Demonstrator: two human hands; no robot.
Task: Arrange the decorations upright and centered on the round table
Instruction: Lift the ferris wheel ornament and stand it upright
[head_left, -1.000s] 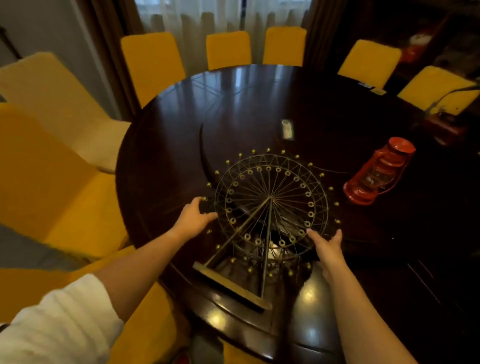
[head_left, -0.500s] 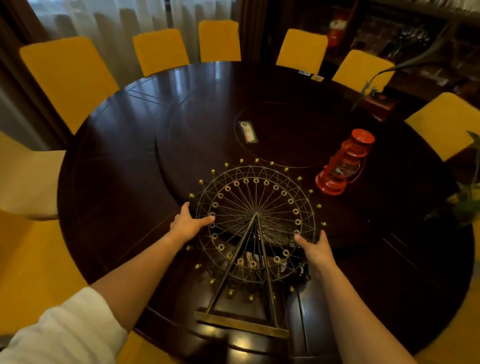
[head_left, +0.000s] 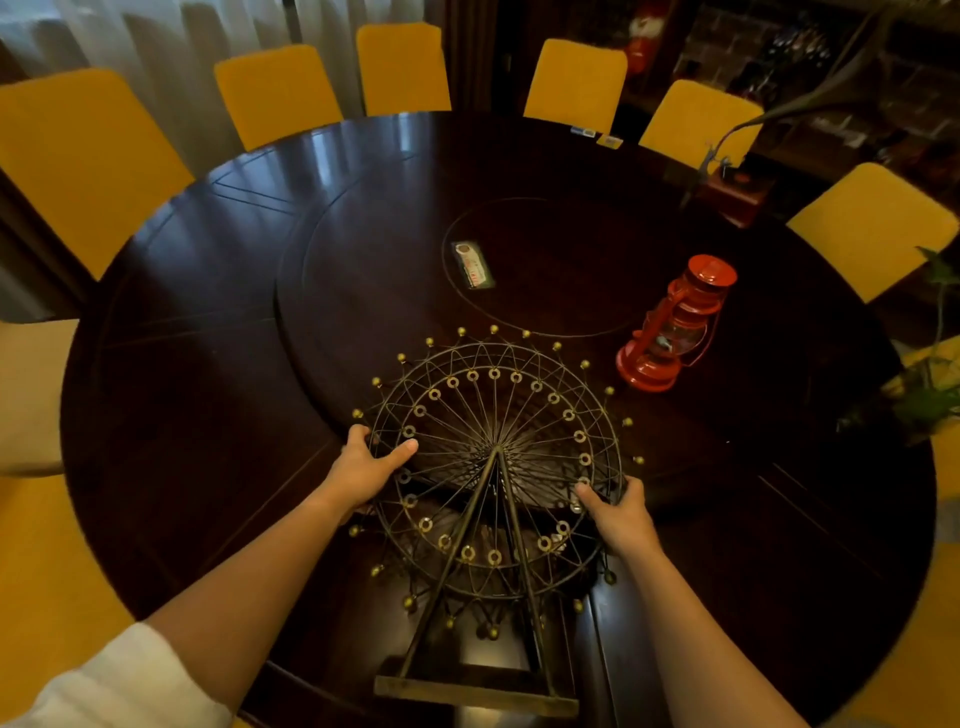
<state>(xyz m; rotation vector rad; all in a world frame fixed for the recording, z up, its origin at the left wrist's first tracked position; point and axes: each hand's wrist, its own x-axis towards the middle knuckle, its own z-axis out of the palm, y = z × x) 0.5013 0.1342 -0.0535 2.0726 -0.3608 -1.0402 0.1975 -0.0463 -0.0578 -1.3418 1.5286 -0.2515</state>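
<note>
A metal wire Ferris wheel ornament (head_left: 493, 415) stands on its flat base at the near edge of the dark round table (head_left: 208, 364). My left hand (head_left: 366, 465) grips the wheel's left rim. The right rim is held by my right hand (head_left: 621, 514). A red lantern (head_left: 675, 325) stands upright to the right of the wheel, on the raised inner turntable (head_left: 363, 291), apart from both hands.
A small card (head_left: 472, 265) lies near the table's middle. Yellow chairs (head_left: 275, 88) ring the table. A dark red box with a thin branch (head_left: 737, 192) sits at the far right edge. A green plant (head_left: 930, 395) pokes in from the right.
My view has swung right and closer to the table. Both hands stay on the wheel, which now stands squarer to me, its base nearer the table's edge.
</note>
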